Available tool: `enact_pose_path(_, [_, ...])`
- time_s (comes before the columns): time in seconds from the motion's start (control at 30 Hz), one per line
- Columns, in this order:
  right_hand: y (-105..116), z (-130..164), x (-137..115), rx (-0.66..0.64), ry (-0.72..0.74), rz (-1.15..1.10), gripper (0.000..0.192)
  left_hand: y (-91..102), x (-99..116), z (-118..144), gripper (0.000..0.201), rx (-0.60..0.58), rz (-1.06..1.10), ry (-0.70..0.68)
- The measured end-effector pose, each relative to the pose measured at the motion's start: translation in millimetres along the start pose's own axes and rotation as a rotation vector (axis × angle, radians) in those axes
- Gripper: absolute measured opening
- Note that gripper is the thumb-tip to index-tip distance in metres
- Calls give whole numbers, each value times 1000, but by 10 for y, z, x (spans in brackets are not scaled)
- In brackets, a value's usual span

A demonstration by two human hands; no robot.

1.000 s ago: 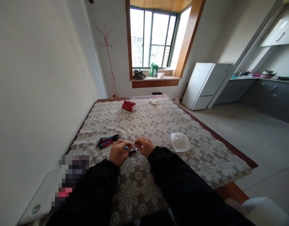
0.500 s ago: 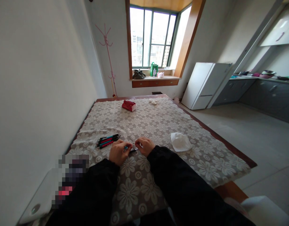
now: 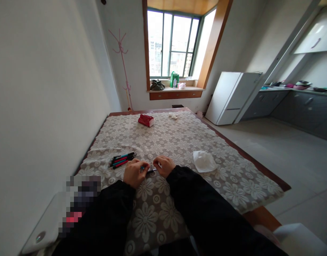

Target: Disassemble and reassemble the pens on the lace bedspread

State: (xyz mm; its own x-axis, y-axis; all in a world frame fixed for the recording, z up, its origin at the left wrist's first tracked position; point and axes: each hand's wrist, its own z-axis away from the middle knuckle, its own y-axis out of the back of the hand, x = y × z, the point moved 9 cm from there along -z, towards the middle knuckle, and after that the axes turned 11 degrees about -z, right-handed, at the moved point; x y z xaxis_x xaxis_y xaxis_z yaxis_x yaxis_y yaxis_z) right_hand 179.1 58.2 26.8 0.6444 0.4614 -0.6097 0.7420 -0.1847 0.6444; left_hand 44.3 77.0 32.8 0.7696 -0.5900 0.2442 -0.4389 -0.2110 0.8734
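My left hand (image 3: 136, 173) is closed in a pinch, with a bit of teal, seemingly part of a pen, showing between thumb and finger. Facing it, my right hand (image 3: 164, 165) pinches the end of a thin pale rod (image 3: 150, 162) that spans the small gap between the hands. Just below the fingertips is a dark slim pen piece (image 3: 152, 171); whether it is held or lies on the cloth, I cannot tell. Several black, teal and red pens (image 3: 123, 160) lie in a bundle beyond my left hand.
A white tissue (image 3: 204, 161) lies right of my right hand on the flowered tablecloth (image 3: 176, 142). Farther back are a red tissue pack (image 3: 145, 120) and a crumpled white scrap (image 3: 173, 116). The wall (image 3: 54, 99) runs along the left, near a white device (image 3: 43, 227).
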Motion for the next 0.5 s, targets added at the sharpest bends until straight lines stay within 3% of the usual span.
enact_pose_path(0.5, [24,-10,-34,7,20,-19,5,-1,-27,7,16,21,-2,5])
